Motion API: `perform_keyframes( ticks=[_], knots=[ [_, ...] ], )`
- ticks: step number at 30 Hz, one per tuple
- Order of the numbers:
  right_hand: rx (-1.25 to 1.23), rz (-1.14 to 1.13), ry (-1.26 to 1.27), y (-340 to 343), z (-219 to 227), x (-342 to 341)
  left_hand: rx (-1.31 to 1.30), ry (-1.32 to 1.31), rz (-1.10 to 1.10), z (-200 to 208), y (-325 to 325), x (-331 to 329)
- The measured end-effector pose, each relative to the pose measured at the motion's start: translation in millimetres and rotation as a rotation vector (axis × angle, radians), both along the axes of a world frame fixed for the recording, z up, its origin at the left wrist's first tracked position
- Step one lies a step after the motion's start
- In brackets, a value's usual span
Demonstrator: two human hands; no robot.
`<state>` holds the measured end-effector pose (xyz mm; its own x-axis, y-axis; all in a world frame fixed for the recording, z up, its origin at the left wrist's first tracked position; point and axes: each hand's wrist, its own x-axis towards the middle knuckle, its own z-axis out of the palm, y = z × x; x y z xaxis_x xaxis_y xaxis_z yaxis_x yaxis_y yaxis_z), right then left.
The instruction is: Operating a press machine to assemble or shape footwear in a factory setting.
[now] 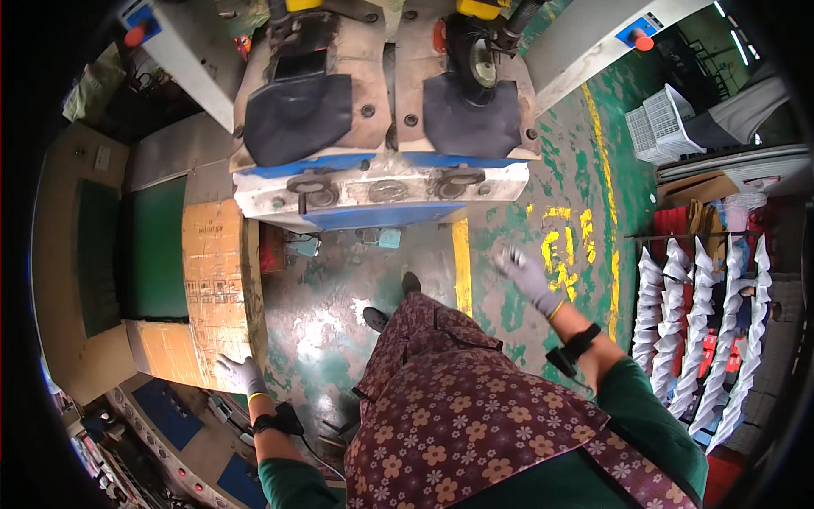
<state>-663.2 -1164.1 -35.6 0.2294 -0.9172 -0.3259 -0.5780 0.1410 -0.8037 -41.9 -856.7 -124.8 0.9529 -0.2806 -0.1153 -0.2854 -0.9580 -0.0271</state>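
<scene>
My left hand [240, 374], in a pale grey work glove, rests at the edge of a bench covered with brown cardboard [216, 280]. Its fingers lie stretched out on the cardboard and hold nothing that I can see. Out to my right and over the floor hangs my right hand [523, 273], gloved the same way. Its fingers are a little blurred and loosely apart, with nothing visible in them. In front of me stands a machine with two stations, each with a black pad [298, 119]. A black shoe [476, 68] sits upright at the right station, apart from both hands.
Red push buttons [643, 41] sit on the machine's side posts. A green panel [154, 250] is set in the left bench. To the right stand a rack of white twisted strips [700, 331] and white plastic baskets [661, 125]. Yellow lines [462, 267] mark the floor.
</scene>
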Motion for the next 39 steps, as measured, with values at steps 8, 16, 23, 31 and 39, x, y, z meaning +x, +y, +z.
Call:
perform_keyframes(
  ticks=[8,16,23,31,39],
  knots=[
    [0.544,0.209,0.478,173,-14,-29,0.131,0.263,0.008,-34,40,25],
    [0.748,-0.132,0.168,179,-69,-40,0.102,0.266,-0.085,-69,96,10],
    [0.681,-0.061,0.347,140,-34,-31,-0.212,0.278,0.021,-60,78,-67],
    [0.613,0.172,0.459,70,-10,0,-0.203,0.413,0.230,-61,83,-104],
    [0.566,0.570,0.532,-7,-34,55,-0.519,-0.162,-0.134,-77,129,-124]
  ],
)
